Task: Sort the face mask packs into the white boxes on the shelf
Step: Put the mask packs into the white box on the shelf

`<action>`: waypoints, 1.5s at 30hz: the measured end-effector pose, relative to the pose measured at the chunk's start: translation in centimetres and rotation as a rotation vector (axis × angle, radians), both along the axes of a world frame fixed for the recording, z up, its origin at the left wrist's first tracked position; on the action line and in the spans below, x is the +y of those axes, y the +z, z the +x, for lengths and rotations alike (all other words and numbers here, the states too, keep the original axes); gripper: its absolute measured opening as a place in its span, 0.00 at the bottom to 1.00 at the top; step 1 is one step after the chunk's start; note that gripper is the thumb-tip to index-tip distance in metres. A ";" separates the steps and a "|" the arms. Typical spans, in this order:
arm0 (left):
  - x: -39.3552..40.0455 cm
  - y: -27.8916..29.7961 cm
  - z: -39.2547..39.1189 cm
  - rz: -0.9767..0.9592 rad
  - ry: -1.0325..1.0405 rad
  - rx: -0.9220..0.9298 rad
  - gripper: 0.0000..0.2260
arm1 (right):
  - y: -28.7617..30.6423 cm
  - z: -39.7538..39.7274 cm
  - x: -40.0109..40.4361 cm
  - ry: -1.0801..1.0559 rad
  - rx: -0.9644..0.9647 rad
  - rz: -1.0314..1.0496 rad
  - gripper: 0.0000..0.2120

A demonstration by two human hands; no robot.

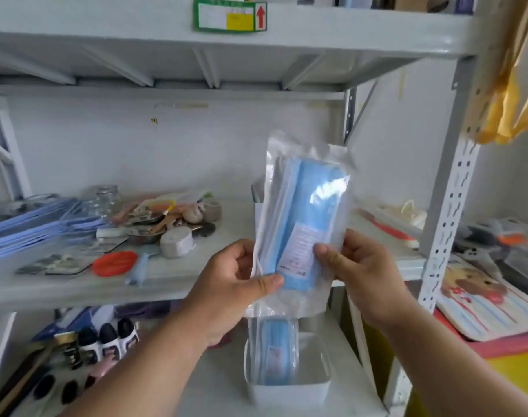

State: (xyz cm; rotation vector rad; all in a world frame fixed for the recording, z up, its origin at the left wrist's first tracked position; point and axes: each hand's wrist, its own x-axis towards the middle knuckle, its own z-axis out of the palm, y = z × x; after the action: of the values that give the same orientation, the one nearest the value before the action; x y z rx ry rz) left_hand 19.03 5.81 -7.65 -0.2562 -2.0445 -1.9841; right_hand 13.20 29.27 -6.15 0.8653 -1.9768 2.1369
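A grey metal shelving unit [449,212] stands against a pale wall, its middle shelf cluttered at the left with blue strips [37,224], a glass jar [107,196], a roll of white tape [176,242] and a flat orange piece [114,263]. In front of that shelf, both hands hold one clear-wrapped pack of blue face masks [301,212] upright by its lower end. The left hand [235,284] pinches the lower left edge, thumb across the front of the wrapper and fingers curled behind it. The right hand [362,272] grips the lower right edge, thumb pressed on the white label. Directly below, on the lower shelf, a white box [286,392] holds a second mask pack [276,350] standing on end. Small black-capped bottles [109,338] stand to the left of the box.
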 end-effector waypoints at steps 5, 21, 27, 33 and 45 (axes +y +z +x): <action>0.5 -6.1 2.1 -0.083 0.045 -0.087 0.18 | -5.5 2.8 0.8 -0.002 -0.091 0.176 0.18; -1.5 -22.2 -6.1 -0.260 0.298 -0.288 0.08 | -21.5 -5.9 -0.7 -0.261 -0.065 0.786 0.07; -2.2 -24.2 -12.0 -0.328 0.320 -0.316 0.12 | -24.0 -10.9 -2.6 -0.281 -0.170 0.757 0.08; -3.5 -28.8 -16.0 -0.382 0.306 -0.427 0.09 | -28.1 -15.1 -4.1 -0.266 -0.269 0.827 0.08; -4.9 -33.3 -16.6 -0.456 0.349 -0.545 0.16 | -34.0 -16.6 -5.1 -0.220 -0.488 0.986 0.22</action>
State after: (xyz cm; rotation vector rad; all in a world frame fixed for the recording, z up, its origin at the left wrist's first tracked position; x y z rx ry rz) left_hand 2.45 0.95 -40.96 0.5809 -2.6306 -1.4608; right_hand -3.44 24.17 -40.11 0.1226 -3.2445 1.2382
